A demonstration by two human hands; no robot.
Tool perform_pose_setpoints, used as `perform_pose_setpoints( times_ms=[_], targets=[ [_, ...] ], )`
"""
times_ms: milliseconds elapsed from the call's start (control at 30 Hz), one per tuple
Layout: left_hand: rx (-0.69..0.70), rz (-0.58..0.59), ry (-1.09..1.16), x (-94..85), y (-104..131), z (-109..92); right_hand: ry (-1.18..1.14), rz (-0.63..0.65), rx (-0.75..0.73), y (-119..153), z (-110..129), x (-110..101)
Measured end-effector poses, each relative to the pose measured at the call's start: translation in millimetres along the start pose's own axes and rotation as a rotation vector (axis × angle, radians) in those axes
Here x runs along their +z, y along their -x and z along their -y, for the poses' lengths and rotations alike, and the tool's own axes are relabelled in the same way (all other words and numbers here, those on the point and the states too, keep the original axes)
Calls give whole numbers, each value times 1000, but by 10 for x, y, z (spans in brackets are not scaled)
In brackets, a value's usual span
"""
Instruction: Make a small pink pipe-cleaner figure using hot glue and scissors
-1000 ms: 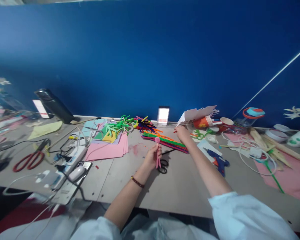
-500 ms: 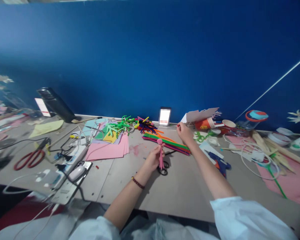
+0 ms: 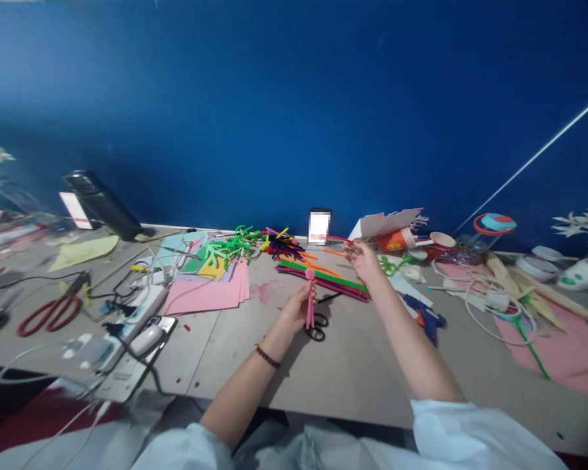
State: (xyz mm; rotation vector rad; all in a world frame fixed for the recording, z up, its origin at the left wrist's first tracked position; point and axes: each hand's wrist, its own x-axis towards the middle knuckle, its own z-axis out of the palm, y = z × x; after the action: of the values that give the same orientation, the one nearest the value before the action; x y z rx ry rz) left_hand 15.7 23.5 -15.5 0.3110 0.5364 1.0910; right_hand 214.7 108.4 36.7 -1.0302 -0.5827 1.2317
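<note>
- Desk (image 3: 362, 385): pipe-cleaner bundle (image 3: 345, 286) lies between the hands.
- Left hand (image 3: 294, 311): closed around the pink pipe-cleaner piece (image 3: 310, 275), upright above black-handled scissors (image 3: 316, 334).
- Right hand (image 3: 366, 262): loosely spread, red pipe cleaner (image 3: 340, 239) at its fingertips; pinch unclear.
- Apparently selecting a stem; lifting it calls for a firm pinch.

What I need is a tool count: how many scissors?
2: red pair left of the power strip, black pair beside the left hand. Far-left clutter may hide more.

left hand (image 3: 298, 309): curled shut | right hand (image 3: 364, 262): partly spread | left forearm (image 3: 249, 378), right forearm (image 3: 414, 339): angled forward, inward
</note>
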Motion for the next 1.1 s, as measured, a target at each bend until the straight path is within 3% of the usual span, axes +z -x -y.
perform_pose_setpoints(
  times_ms=[133,300,400,767,1100],
  targets=[
    [8,-75,3,32,10,-19,-31,24,85,351,-81,46],
    [62,-147,-11,56,33,-41,-58,160,160,965,-381,137],
    [85,-163,-27,55,36,-43,-65,148,158,1147,-553,164],
    [103,-165,-75,81,42,-22,-23,29,92,1103,-713,114],
    [187,-232,-151,83,50,-23,127,59,5,1150,-708,140]
  ],
)
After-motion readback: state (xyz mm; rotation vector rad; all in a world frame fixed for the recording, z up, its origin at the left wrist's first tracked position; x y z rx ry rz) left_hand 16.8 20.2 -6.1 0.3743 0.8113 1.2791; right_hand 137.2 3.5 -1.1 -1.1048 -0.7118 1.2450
